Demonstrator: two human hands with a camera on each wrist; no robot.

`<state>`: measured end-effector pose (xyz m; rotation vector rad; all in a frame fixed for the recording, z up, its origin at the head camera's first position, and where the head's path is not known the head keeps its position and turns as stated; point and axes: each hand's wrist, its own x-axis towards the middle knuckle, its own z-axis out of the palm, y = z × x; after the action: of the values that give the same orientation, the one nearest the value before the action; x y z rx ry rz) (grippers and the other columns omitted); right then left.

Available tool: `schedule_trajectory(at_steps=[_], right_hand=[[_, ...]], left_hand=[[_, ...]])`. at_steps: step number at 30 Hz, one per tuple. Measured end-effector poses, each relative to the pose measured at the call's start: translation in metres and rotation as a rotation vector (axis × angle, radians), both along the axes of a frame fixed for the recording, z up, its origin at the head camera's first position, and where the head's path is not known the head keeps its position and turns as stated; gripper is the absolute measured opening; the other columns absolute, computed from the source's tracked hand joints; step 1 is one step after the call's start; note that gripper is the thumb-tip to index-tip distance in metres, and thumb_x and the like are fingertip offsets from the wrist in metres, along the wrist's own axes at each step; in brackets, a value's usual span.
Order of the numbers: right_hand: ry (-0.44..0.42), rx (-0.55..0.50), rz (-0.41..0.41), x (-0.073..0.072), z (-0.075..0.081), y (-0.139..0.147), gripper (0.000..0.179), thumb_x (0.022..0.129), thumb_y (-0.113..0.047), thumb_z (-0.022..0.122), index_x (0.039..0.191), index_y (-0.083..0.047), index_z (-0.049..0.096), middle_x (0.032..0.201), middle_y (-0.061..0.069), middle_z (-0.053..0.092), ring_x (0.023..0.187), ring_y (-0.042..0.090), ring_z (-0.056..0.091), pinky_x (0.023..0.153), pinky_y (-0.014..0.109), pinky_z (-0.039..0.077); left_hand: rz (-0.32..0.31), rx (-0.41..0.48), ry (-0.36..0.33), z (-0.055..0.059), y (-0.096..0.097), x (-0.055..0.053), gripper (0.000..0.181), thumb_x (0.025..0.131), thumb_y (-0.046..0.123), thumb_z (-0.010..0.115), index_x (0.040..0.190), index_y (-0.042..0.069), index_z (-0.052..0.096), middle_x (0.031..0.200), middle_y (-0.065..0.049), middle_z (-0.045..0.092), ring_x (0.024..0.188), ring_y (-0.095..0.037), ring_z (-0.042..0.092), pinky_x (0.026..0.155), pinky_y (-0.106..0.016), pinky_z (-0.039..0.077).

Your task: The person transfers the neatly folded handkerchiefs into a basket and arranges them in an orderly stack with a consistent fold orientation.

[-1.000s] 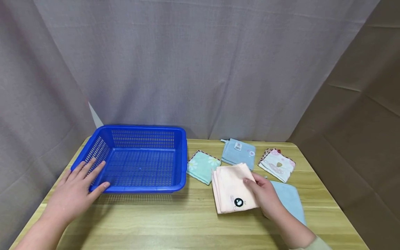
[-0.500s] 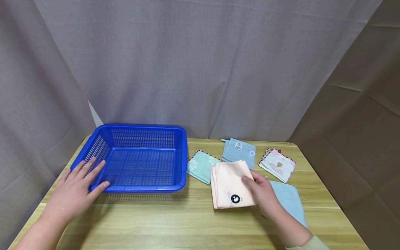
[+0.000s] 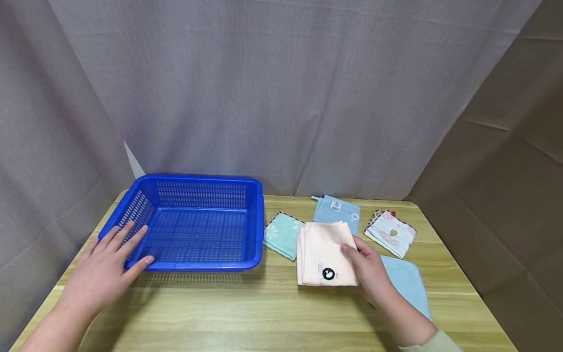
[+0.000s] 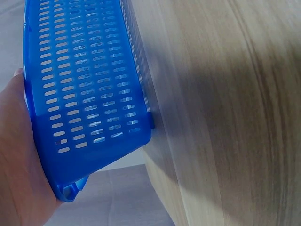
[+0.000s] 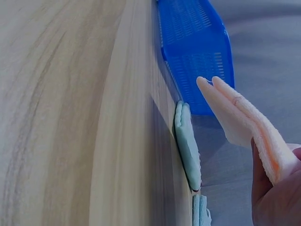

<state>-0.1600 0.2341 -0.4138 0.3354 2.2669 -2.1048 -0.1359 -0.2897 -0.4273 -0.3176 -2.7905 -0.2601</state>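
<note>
A folded pale pink towel (image 3: 327,252) with a round black patch is pinched by my right hand (image 3: 374,274) along its right edge. In the right wrist view the towel (image 5: 249,117) is held above the table, its folded layers gripped between thumb and fingers. My left hand (image 3: 105,266) rests with spread, straight fingers on the front left corner of a blue plastic basket (image 3: 202,266). The left wrist view shows this hand (image 4: 21,155) against the perforated basket wall (image 4: 84,80). No items show inside the basket.
On the wooden table (image 3: 246,313) lie a mint green towel (image 3: 283,234), a blue towel (image 3: 327,210) with a label, a white patterned towel (image 3: 391,232) and a light blue cloth (image 3: 406,283) partly under my right arm. A grey curtain (image 3: 281,98) stands behind.
My right hand has carried the pink towel slightly up and away from me, covering more of the mint green and blue towels. My left hand has stayed on the basket.
</note>
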Motion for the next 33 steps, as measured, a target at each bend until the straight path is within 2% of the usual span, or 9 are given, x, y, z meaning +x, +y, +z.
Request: schedule_trajectory(at_steps=[10, 18, 26, 33], right_hand=[[-0.003, -0.054, 0.008, -0.004, 0.003, -0.005, 0.045, 0.100, -0.016, 0.056, 0.143, -0.006, 0.050, 0.098, 0.006, 0.069, 0.080, 0.016, 0.071, 0.069, 0.035, 0.060], [0.021, -0.123, -0.004, -0.007, 0.004, -0.012, 0.045, 0.098, -0.011, 0.055, 0.142, -0.001, 0.049, 0.093, 0.003, 0.069, 0.078, 0.015, 0.069, 0.069, 0.033, 0.060], [0.025, -0.120, -0.006, -0.007, 0.005, -0.015, 0.044, 0.099, -0.012, 0.055, 0.142, -0.003, 0.050, 0.093, 0.003, 0.069, 0.078, 0.015, 0.070, 0.069, 0.033, 0.060], [0.034, -0.089, 0.000, -0.009, 0.006, -0.017, 0.044, 0.101, -0.020, 0.057, 0.142, -0.004, 0.052, 0.090, 0.003, 0.070, 0.075, 0.015, 0.070, 0.067, 0.033, 0.060]], left_hand=[[-0.004, 0.003, 0.006, 0.000, -0.001, 0.000, 0.071, 0.098, 0.054, 0.054, 0.157, 0.024, 0.030, 0.156, -0.021, 0.033, 0.143, -0.046, 0.025, 0.118, -0.061, 0.001], [-0.006, 0.003, 0.007, -0.001, -0.001, 0.000, 0.071, 0.098, 0.053, 0.054, 0.157, 0.023, 0.031, 0.156, -0.021, 0.033, 0.144, -0.046, 0.024, 0.118, -0.060, -0.001], [-0.007, 0.003, 0.011, 0.000, -0.001, 0.000, 0.070, 0.098, 0.053, 0.054, 0.157, 0.022, 0.032, 0.156, -0.021, 0.034, 0.143, -0.046, 0.026, 0.118, -0.061, 0.001], [-0.007, 0.001, 0.006, 0.000, -0.001, 0.000, 0.070, 0.098, 0.053, 0.054, 0.157, 0.022, 0.031, 0.156, -0.021, 0.034, 0.142, -0.047, 0.026, 0.118, -0.062, 0.000]])
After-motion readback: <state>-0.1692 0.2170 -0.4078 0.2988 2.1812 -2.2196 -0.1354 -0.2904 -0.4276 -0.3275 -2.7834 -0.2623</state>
